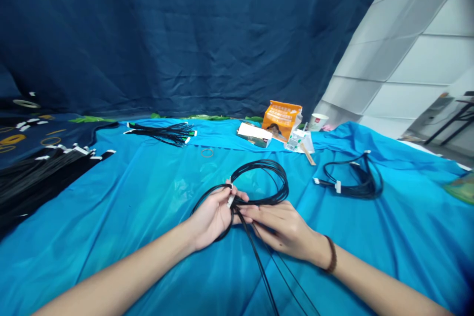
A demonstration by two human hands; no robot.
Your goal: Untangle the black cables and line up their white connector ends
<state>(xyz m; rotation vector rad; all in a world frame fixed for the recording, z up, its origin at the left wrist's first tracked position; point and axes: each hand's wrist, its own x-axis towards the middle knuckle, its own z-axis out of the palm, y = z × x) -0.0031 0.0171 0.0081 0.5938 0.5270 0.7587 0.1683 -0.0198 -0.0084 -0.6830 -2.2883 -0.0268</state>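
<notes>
A black cable (287, 182) is looped into a coil above the blue cloth, with white connectors (231, 201) where the loops meet. My left hand (215, 211) is closed round the bundle at those connectors. Just to its right, my right hand (283, 227) pinches cable strands under the coil, fingers bent inward. Smaller loops hang behind my left hand. Loose black strands (255, 252) run down from between the hands towards the front edge of the view. The far ends of those strands are out of sight.
Long black cables (48, 177) lie in a heap at the left; a shorter bundle (159, 132) rests at the back. One coiled cable (357, 190) is at the right. An orange bag (280, 119), a box (255, 135), a paper cup (317, 122) and a rubber band (207, 153) sit farther back.
</notes>
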